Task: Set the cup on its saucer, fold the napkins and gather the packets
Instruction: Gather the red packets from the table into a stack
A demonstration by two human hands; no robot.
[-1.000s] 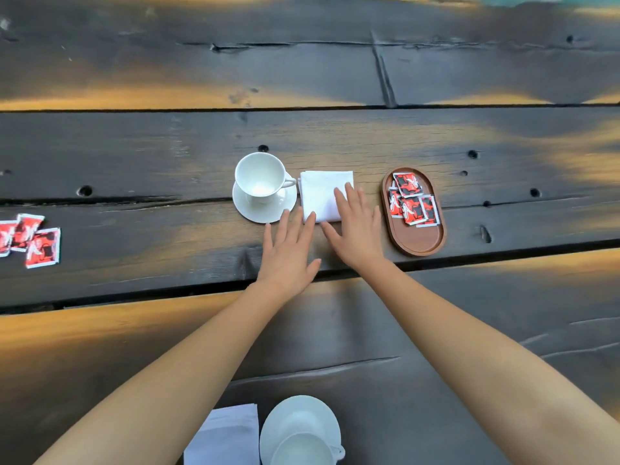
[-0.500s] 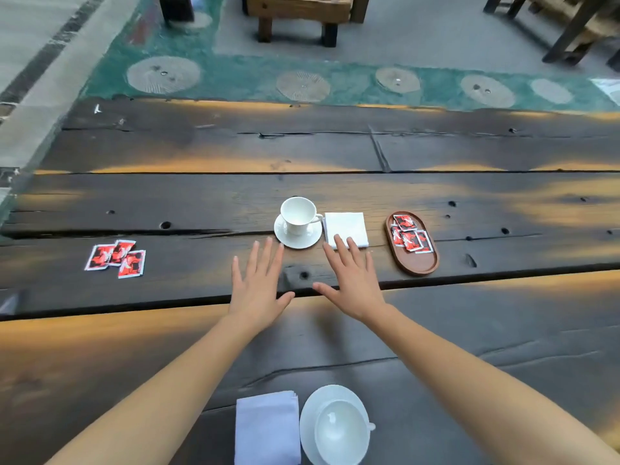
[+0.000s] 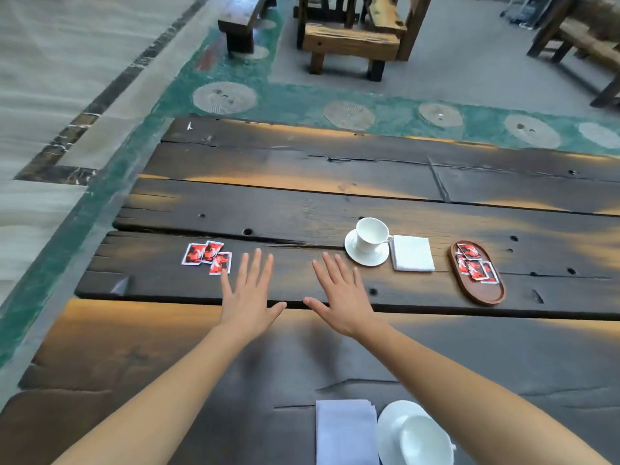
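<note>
Hands fill the middle of the head view. The left hand (image 3: 248,298) and the right hand (image 3: 342,297) reach out palm-down, side by side, over the dark weathered wooden plank bench (image 3: 335,199). Both are left of the white ceramic cup (image 3: 370,234) and nearer the person than it. Each grip is wide, with the fingers straight and spread and the thumbs pointing toward each other, and neither holds anything. Whether the palms touch the wood cannot be told.

The cup stands upright on its round white saucer (image 3: 355,256), handle turned to the right. Just right of the cup, close against the saucer's rim, a folded white square napkin (image 3: 412,254) lies flat. Further right of the cup, apart from that napkin, sits an oval brown wooden tray (image 3: 488,293) with several red-and-white tray packets (image 3: 473,265) heaped toward its far end.

Well left of the cup, past both hands, three loose red-and-white packets (image 3: 208,256) lie overlapping on the bench. The left hand's little finger ends just beside the nearest of them.

Much nearer the person than the cup, between the forearms at the bottom edge, a pale folded second napkin (image 3: 345,431) lies beside a second white cup on a saucer (image 3: 416,436), which the frame cuts off.

Far beyond the cup, off the bench, a rough wooden chair (image 3: 349,41) stands on the grey floor. A green floor strip set with round discs (image 3: 295,105) runs along the bench's far edge.
</note>
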